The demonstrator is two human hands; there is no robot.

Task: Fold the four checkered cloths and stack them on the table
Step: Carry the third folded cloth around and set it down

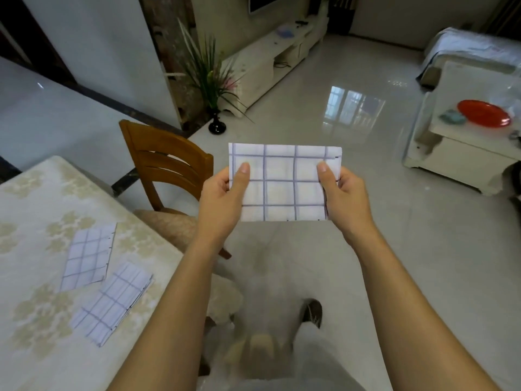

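I hold a white cloth with purple checks (283, 182), folded into a rectangle, up in the air over the floor. My left hand (222, 197) pinches its left edge, thumb on the front. At the cloth's right edge my right hand (342, 196) pinches the same way. Two more folded checkered cloths lie apart on the table (33, 210) at the left: one (87, 256) farther from me, the other (112, 301) nearer the table's edge. A fourth cloth is not in sight.
A wooden chair (166, 167) with a cushioned seat stands at the table's corner. A potted plant in a black vase (215, 124) is on the floor beyond it. A white side cabinet with a red plate (483, 112) stands at the right. Glossy tiled floor lies ahead.
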